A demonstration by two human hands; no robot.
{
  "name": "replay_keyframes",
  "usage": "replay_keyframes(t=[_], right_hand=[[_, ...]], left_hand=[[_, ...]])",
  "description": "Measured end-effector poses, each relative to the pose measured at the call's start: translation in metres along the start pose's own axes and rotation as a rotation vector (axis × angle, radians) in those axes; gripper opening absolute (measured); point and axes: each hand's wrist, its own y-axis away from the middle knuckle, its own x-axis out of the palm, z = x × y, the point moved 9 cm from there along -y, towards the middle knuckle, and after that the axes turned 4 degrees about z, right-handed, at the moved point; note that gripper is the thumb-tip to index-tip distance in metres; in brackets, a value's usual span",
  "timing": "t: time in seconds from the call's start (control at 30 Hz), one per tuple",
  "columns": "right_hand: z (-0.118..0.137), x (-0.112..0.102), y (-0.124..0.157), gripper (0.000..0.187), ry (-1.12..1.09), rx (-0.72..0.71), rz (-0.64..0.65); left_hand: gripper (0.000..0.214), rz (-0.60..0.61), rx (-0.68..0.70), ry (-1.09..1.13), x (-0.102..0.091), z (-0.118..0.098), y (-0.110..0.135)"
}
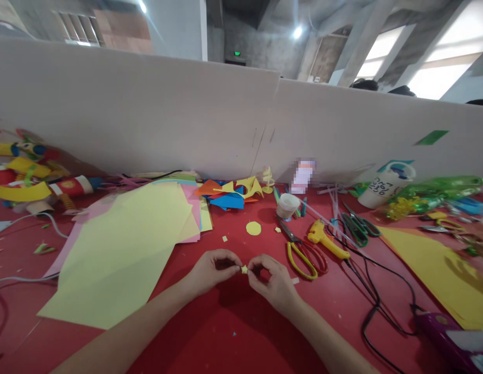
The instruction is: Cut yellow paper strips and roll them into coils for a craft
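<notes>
Between my two hands, above the red table, is a tiny pale yellow paper star point(244, 269). My left hand point(215, 269) pinches its left side between thumb and forefinger. From the right, the fingertips of my right hand point(273, 283) close on the star's other side. Beyond the hands lie a yellow paper disc point(253, 228), a small pale square scrap point(225, 239) and another little pale star-like piece point(278, 229). Scissors point(304, 252) with yellow and red handles rest to the right of my right hand.
Large pale yellow sheets point(124, 249) cover the table at left. A white cup point(287, 206) stands behind the scissors. Right of them lie a yellow glue gun point(327, 240) with black cables, green-handled scissors point(356, 228) and orange-yellow sheets point(436, 270). A white partition point(148, 109) borders the back.
</notes>
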Motion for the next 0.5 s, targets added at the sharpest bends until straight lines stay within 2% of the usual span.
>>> replay_keyframes(t=[0.23, 0.5], right_hand=[[0.0004, 0.0014, 0.0004, 0.007, -0.012, -0.009, 0.006], [0.0049, 0.0041, -0.0001, 0.008, 0.015, -0.027, 0.036]], left_hand=[[0.011, 0.002, -0.026, 0.068, 0.0018, 0.0042, 0.0006], [0.007, 0.012, 0.031, -0.020, 0.0040, -0.0022, 0.0011]])
